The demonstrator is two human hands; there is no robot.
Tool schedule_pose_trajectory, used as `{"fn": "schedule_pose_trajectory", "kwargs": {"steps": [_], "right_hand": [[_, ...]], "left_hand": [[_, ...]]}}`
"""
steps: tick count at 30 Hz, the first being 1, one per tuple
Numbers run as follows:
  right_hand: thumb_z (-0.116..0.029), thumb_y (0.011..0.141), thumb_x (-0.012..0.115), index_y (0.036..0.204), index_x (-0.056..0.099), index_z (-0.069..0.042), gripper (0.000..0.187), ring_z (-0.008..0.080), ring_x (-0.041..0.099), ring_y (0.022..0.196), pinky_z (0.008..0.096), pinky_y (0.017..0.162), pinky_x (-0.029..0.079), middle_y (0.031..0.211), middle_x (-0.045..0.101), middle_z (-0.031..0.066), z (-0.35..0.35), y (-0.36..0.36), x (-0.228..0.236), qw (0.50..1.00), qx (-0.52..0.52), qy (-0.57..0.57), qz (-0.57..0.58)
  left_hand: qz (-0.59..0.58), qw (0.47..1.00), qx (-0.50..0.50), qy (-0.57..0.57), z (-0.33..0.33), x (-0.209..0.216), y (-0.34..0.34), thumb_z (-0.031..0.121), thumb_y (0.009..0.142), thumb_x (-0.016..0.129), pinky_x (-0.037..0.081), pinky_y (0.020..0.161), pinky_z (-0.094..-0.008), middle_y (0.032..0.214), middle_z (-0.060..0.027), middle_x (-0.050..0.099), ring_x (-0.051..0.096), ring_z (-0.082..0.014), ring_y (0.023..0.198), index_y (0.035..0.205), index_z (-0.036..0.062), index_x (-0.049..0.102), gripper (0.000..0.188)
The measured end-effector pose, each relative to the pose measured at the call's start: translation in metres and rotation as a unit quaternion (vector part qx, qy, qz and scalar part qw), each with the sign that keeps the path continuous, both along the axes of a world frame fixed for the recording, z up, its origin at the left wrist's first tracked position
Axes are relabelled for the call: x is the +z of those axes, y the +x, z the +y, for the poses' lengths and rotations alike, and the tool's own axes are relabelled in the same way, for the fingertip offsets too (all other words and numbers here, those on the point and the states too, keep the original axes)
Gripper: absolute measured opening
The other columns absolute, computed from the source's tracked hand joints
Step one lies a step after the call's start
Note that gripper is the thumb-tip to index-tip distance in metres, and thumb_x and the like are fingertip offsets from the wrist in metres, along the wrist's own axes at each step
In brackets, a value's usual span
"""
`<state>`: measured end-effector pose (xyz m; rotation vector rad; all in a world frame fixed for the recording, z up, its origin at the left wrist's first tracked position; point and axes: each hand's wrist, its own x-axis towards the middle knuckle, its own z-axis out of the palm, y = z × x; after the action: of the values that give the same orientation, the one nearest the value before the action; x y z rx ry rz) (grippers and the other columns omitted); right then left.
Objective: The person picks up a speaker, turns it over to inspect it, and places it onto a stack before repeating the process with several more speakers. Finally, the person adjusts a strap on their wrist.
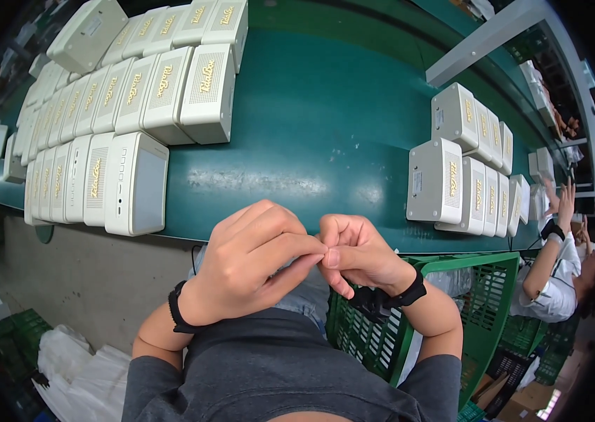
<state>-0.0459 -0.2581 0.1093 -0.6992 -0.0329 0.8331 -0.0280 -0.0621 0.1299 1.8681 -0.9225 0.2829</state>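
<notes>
My left hand and my right hand meet in front of my body, just off the near edge of the green table. The fingertips of both are pinched together and touch each other. Whatever they pinch, if anything, is too small or too hidden to make out. Each wrist wears a black band. To the left stand rows of cream-white box-shaped devices with perforated fronts; the nearest device shows a grey screen and a side with ports. On the right is a smaller group, its closest white device turned side-on.
A green plastic crate stands at my right, below the table edge, with clear plastic inside. White sheeting lies on the floor at lower left. A grey metal post rises at far right. A co-worker works farther along the table.
</notes>
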Motion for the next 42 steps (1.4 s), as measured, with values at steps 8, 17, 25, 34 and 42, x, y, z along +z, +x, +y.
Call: {"fn": "schedule_pose_trajectory", "kwargs": {"steps": [8, 17, 25, 34, 42], "right_hand": [[-0.006, 0.087, 0.06, 0.082, 0.051, -0.002, 0.01, 0.012, 0.059, 0.051, 0.0229, 0.04, 0.047, 0.067, 0.061, 0.0086, 0.003, -0.002, -0.003, 0.998, -0.038, -0.037, -0.034], [0.002, 0.084, 0.059, 0.081, 0.049, -0.001, 0.01, 0.0144, 0.057, 0.048, 0.0242, 0.038, 0.046, 0.067, 0.058, 0.0113, 0.006, -0.002, -0.002, 0.989, -0.079, -0.094, -0.079], [0.006, 0.082, 0.057, 0.079, 0.047, 0.001, 0.011, 0.0153, 0.056, 0.048, 0.0242, 0.04, 0.047, 0.067, 0.057, 0.012, 0.008, -0.002, -0.003, 0.978, -0.09, -0.14, -0.128], [0.002, 0.084, 0.06, 0.082, 0.051, -0.001, 0.009, 0.012, 0.061, 0.057, 0.0227, 0.046, 0.05, 0.073, 0.062, 0.011, 0.007, -0.003, -0.006, 0.982, -0.074, -0.129, -0.121], [0.006, 0.083, 0.059, 0.083, 0.053, 0.002, 0.008, 0.0129, 0.062, 0.061, 0.0227, 0.049, 0.051, 0.078, 0.062, 0.013, 0.009, -0.006, -0.01, 0.96, -0.128, -0.13, -0.212]], "left_hand": [[0.017, 1.0, 0.003, -0.002, 0.001, 0.0, 0.0, -0.005, 0.06, 0.072, 0.045, 0.057, -0.0287, 0.072, -0.0043, 0.056, 0.058, -0.0206, 0.068, 0.08, 0.0053, 0.065, 0.023], [0.032, 0.999, -0.012, 0.01, 0.006, 0.001, 0.004, -0.004, 0.061, 0.072, 0.046, 0.058, -0.0292, 0.072, -0.0053, 0.057, 0.059, -0.0215, 0.07, 0.079, 0.005, 0.064, 0.022], [0.037, 0.999, -0.003, 0.016, 0.007, -0.001, 0.003, -0.004, 0.06, 0.072, 0.047, 0.059, -0.0297, 0.072, -0.0053, 0.056, 0.06, -0.022, 0.071, 0.077, 0.0048, 0.062, 0.022], [0.061, 0.998, -0.014, 0.01, 0.008, -0.005, 0.003, -0.005, 0.059, 0.07, 0.047, 0.06, -0.0299, 0.075, -0.0054, 0.055, 0.06, -0.0223, 0.073, 0.074, 0.0043, 0.059, 0.021], [0.115, 0.993, -0.023, -0.028, 0.006, -0.01, 0.001, -0.005, 0.059, 0.067, 0.047, 0.063, -0.0297, 0.075, -0.0057, 0.055, 0.059, -0.0214, 0.075, 0.075, 0.004, 0.059, 0.019]]}}
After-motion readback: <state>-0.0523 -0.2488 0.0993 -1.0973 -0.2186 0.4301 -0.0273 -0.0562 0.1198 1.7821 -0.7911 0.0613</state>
